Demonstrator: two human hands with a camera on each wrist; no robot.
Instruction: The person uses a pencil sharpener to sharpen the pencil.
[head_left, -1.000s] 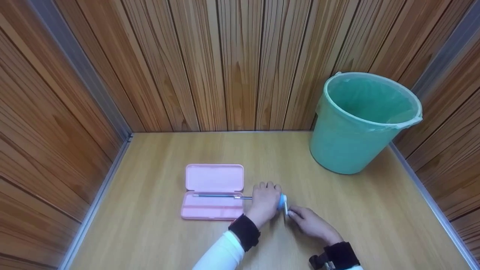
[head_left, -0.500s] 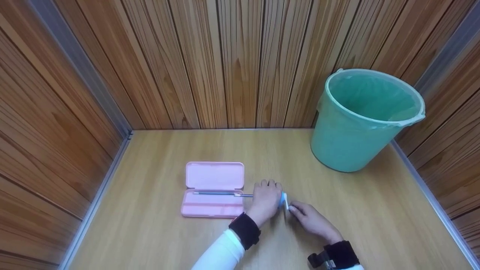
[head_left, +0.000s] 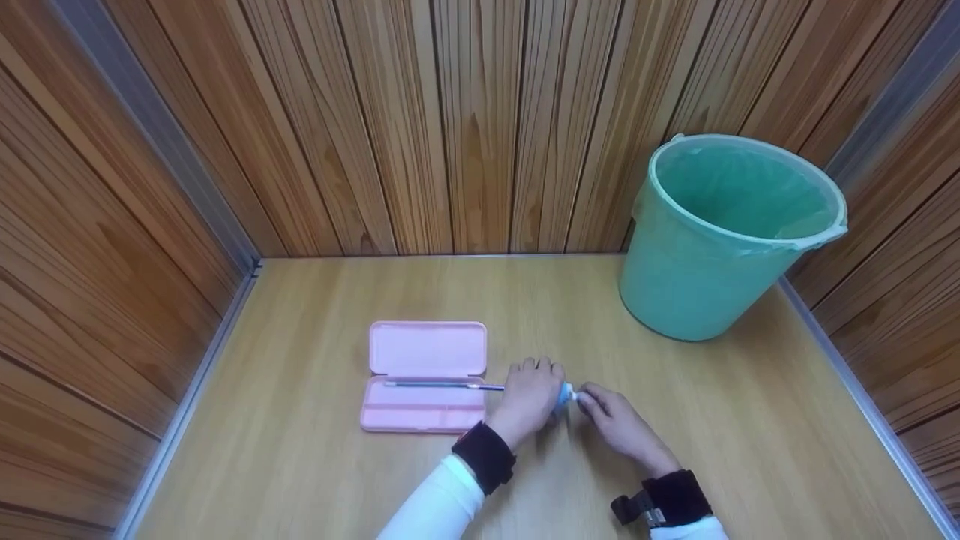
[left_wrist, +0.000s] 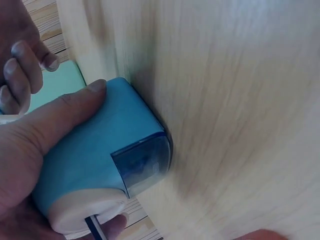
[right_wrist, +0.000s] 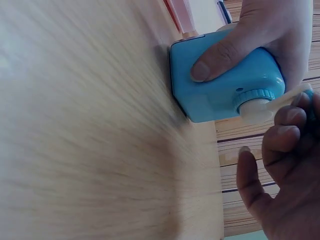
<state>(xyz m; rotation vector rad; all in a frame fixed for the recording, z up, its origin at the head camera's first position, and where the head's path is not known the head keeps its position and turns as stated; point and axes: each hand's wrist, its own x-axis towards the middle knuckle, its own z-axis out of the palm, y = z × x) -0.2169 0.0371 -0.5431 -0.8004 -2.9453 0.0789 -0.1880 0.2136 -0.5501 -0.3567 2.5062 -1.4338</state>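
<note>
A blue crank pencil sharpener [left_wrist: 100, 140] sits on the tabletop, gripped across its body by my left hand [head_left: 529, 399]. Its dark see-through shavings drawer [left_wrist: 145, 162] shows in the left wrist view. A pencil [head_left: 435, 385] sticks out of the sharpener's pale front and reaches left over the pink pencil case [head_left: 427, 349]. My right hand [head_left: 622, 426] holds the end of the white crank handle [right_wrist: 287, 97] with curled fingers, its thumb standing apart in the right wrist view. In the head view my left hand hides most of the sharpener.
The pencil case lies with its lid folded back, left of the hands. A green bin [head_left: 682, 277] with a liner stands at the back right. Wood-panelled walls [head_left: 450, 135] enclose the table [head_left: 300, 465] at the back and both sides.
The crank handle has swung up from pointing downward, and my right hand has risen slightly with it. My left hand keeps its grip on the sharpener. The whole head view has shifted a little.
</note>
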